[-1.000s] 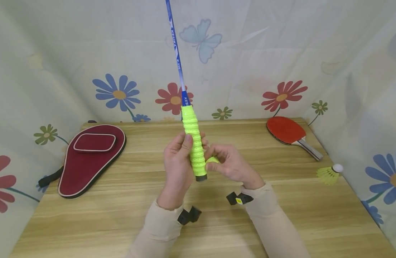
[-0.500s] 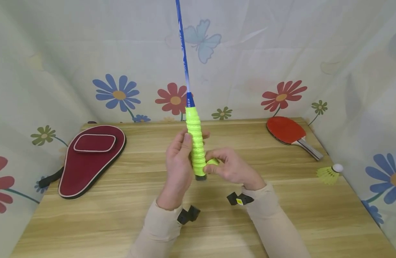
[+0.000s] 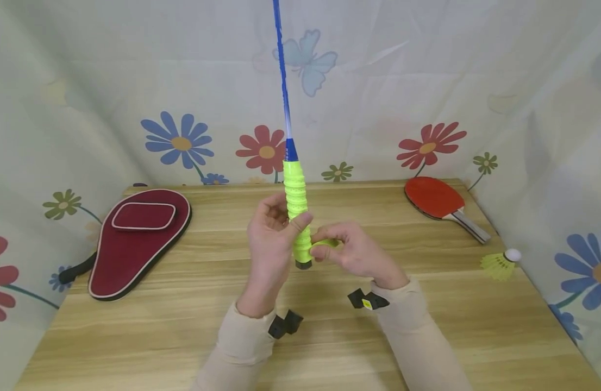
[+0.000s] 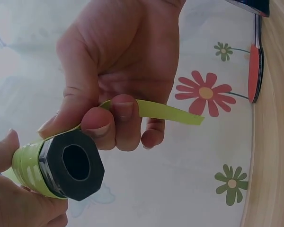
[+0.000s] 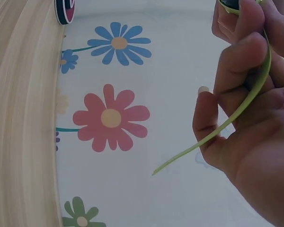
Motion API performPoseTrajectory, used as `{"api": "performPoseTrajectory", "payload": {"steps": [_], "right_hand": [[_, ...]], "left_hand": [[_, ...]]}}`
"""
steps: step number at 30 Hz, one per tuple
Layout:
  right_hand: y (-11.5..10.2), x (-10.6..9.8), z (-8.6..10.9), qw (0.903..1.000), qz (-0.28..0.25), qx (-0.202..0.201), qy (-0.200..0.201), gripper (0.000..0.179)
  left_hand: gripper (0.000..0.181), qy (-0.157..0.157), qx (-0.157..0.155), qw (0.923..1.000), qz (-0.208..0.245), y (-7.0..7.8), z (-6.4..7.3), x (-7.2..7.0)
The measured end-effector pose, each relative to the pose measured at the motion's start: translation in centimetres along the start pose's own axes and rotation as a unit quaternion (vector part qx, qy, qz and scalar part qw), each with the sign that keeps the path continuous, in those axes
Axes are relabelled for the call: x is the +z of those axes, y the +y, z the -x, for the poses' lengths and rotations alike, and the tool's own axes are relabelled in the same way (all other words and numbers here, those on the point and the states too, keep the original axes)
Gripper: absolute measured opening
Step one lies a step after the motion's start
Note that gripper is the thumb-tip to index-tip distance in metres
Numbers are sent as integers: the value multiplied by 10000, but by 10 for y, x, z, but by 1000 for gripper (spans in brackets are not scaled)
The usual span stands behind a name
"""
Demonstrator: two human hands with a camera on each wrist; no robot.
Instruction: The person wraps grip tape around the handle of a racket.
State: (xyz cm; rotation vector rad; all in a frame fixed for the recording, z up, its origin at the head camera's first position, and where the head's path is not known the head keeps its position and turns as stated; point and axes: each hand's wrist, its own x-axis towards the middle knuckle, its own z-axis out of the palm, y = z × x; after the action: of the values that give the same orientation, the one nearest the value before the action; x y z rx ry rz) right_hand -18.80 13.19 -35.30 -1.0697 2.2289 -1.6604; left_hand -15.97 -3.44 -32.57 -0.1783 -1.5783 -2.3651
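Observation:
A badminton racket with a blue shaft (image 3: pixel 283 81) stands nearly upright, its head above the head view. Ridged neon-yellow grip tape (image 3: pixel 295 190) is wound around its handle. My left hand (image 3: pixel 268 239) holds the handle, thumb across the front and fingers partly hidden behind. Beside the lower handle, my right hand (image 3: pixel 359 252) pinches the tape's unwound end between thumb and fingers. A short loose tail (image 4: pixel 170 112) sticks out past those fingers in the left wrist view. There the black butt cap (image 4: pixel 97 168) shows a round hole.
A dark red paddle case (image 3: pixel 134 255) lies on the wooden table (image 3: pixel 222 293) at left. To the right are a red table tennis paddle (image 3: pixel 432 196) and a yellow shuttlecock (image 3: pixel 498 265) near the edge. A flowered curtain (image 3: pixel 369 108) hangs behind.
The racket has turned about its length and tipped more upright, its shaft shifting right. My left thumb has moved across the handle's front. The right hand keeps its pinch on the tape.

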Motion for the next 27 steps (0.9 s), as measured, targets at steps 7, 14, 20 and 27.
{"api": "performPoseTrajectory", "payload": {"steps": [7,14,20,27], "right_hand": [[-2,-1,0,9995,228,169,-101,18],[-3,-1,0,9996,211,175,77,17],[-2,1,-1,9987,213,452,113,22],[-2,1,0,9982,175,569,28,23]], "left_hand": [[36,39,-5,9999,149,-1,0,1],[26,-85,-71,9980,629,1,1,2],[25,-276,-93,9964,801,1,0,0],[23,-480,-119,9955,810,0,1,-2]]}}
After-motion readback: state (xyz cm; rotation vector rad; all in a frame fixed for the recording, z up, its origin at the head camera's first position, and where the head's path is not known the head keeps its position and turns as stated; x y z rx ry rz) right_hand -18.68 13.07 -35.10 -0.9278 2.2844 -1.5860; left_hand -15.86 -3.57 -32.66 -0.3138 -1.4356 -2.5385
